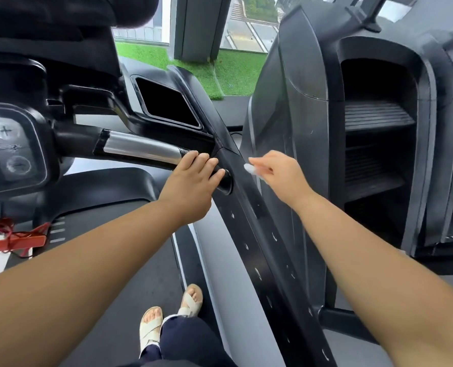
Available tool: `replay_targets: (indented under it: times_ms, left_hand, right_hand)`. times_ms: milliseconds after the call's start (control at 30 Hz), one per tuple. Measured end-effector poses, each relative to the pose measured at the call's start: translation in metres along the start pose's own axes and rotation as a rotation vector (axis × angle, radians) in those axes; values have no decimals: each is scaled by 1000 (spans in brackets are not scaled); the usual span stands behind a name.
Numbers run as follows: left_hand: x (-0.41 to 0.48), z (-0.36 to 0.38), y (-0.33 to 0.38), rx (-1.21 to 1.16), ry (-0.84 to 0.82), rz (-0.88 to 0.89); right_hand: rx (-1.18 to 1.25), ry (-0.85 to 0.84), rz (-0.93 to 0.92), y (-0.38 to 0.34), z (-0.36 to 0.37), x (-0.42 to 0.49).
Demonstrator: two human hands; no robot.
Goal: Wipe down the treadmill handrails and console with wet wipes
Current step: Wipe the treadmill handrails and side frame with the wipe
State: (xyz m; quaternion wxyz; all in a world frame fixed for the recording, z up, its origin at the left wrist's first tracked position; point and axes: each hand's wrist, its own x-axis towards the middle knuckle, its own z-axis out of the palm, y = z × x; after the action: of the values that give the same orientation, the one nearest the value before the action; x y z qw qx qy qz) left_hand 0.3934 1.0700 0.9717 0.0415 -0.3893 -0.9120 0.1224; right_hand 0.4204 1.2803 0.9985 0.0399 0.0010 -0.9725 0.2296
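Observation:
My left hand [193, 178] grips the black end of the treadmill's front crossbar [140, 148], just right of its silver sensor sleeve. My right hand [275, 173] pinches a small bunched white wet wipe [249, 168] and holds it at the right edge of the long black side handrail [257, 250], which runs from the console down toward me. The console [13, 147] with round plus and minus buttons sits at the left. A dark cup pocket [164, 102] opens in the console's right wing.
A second black machine [365, 128] stands close on the right of the handrail. A red safety clip and cord [19, 239] lie at the lower left. My sandalled feet [167, 313] stand on the grey belt. Green turf and a window lie ahead.

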Motion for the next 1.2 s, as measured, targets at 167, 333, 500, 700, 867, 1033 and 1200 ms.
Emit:
replay_targets:
  times_ms: [167,333,500,700,867,1033,1200]
  left_hand:
    - [-2,-6,3,-48,-34,-25]
    - [2,-11,17,-141,-46,-99]
    - [5,-8,55,-241,-148,-21]
    - [9,-6,53,-242,-199,-42]
    - [8,-1,52,-205,-202,-32]
    - [10,1,54,-305,-170,-49]
    - [-6,-28,68,-1333,-177,-314]
  right_hand:
    - [-107,-40,-10,9,34,6]
    - [-71,-109,-172,19,16,-47]
    - [-71,-400,-203,31,-17,-59]
    - [45,-37,-140,26,20,-13]
    - [-1,-23,-294,34,25,-37]
    - [-103,-519,-220,34,-12,-58]
    - [569,-237,219,14,-26,-74]
